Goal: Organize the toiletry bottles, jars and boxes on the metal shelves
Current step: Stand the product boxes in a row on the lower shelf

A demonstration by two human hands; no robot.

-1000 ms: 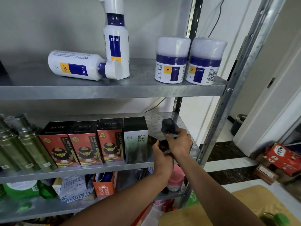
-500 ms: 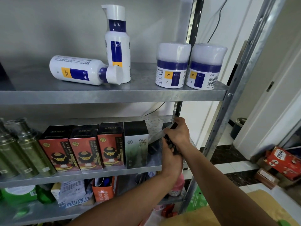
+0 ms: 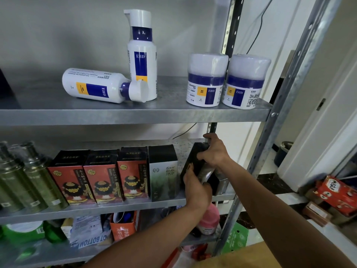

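Both hands hold a dark box (image 3: 195, 161) at the right end of the middle shelf (image 3: 119, 207). My right hand (image 3: 213, 151) grips its top; my left hand (image 3: 195, 185) holds its lower front. The box stands tilted, just right of an upright dark green box (image 3: 164, 172). Three red boxes (image 3: 102, 176) line up to the left of that one. On the top shelf (image 3: 135, 117) a white pump bottle (image 3: 142, 55) stands, another white bottle (image 3: 96, 88) lies on its side, and two white jars (image 3: 226, 82) stand at the right.
Green metal cans (image 3: 29, 176) stand at the middle shelf's left end. The bottom shelf holds a pink bottle (image 3: 209, 219), an orange box (image 3: 123, 225) and packets. A slotted steel upright (image 3: 270, 136) borders the shelves on the right. Red cartons (image 3: 336, 196) lie on the floor beyond.
The dark box has been raised from lying low on the shelf toward upright. My right hand moved up to its top, and my left hand shifted to its lower front.
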